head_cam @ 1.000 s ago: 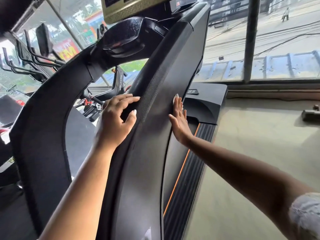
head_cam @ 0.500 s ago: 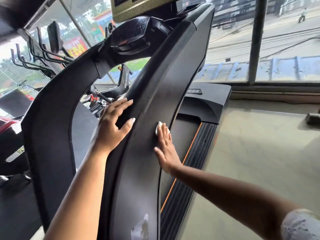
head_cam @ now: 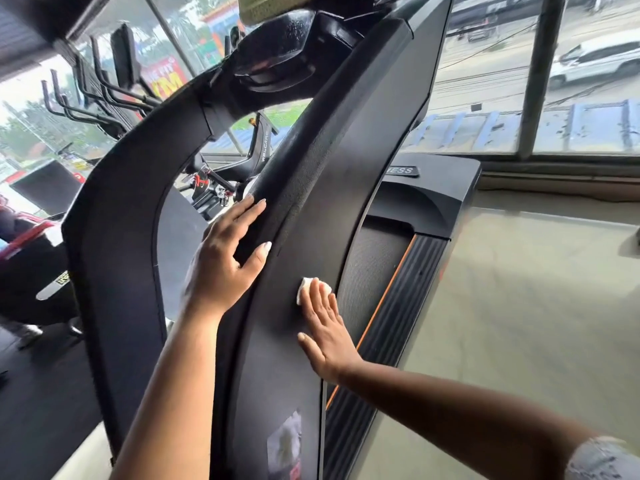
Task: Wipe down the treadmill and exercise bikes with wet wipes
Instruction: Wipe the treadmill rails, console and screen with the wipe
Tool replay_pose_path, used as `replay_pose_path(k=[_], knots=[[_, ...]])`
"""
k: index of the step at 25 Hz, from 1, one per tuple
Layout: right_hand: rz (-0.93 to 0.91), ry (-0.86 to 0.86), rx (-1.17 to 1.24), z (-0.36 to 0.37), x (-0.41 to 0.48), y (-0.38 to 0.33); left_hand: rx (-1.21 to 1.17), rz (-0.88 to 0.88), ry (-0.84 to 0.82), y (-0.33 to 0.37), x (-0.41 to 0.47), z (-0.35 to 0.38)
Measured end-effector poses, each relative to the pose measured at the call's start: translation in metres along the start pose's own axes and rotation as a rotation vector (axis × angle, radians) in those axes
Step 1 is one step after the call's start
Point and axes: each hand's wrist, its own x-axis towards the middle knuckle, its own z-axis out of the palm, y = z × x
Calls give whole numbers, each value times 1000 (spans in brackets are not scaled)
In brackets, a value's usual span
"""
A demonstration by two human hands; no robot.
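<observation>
A black treadmill fills the view, its wide right upright [head_cam: 332, 188] curving down from the console. My right hand [head_cam: 325, 327] lies flat on the outer face of that upright, fingers straight, pressing a small white wet wipe [head_cam: 306, 287] against it; only the wipe's top edge shows past my fingertips. My left hand [head_cam: 228, 261] rests on the upright's inner edge a little higher, fingers extended and thumb spread across the black surface. The treadmill belt [head_cam: 370, 271] and its orange-trimmed side rail [head_cam: 398, 306] run below.
Exercise bikes [head_cam: 221, 188] stand behind the treadmill at left, with handlebars [head_cam: 79, 102] of other machines further left. Large windows [head_cam: 485, 81] run along the back. Bare concrete floor [head_cam: 519, 306] spreads to the right. A worn sticker [head_cam: 285, 441] marks the upright's lower part.
My right hand slid down the upright's outer face with the wipe, from near the upright's edge to lower on its face. My left hand stayed on the inner edge.
</observation>
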Motion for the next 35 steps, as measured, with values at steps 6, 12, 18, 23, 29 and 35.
replay_pose_path(k=[6,12,18,23,29,35], knots=[[218,147,125,-51,76,12,-47,-40,-6,0,-1,-1],[58,31,27,-10,17,-4,-85,-50,4,-2,0,-1],[108,148,216,-31,59,-33,-123,-40,11,-2,0,0],[200,214,261,-58,92,-43,-119,-25,16,-2,-8,-1],[-10,38,45,7,5,-68,-160,-14,-5,-4,-19,-2],[172,127,14,-31,49,-37,-125,4,-40,-9,-38,-5]])
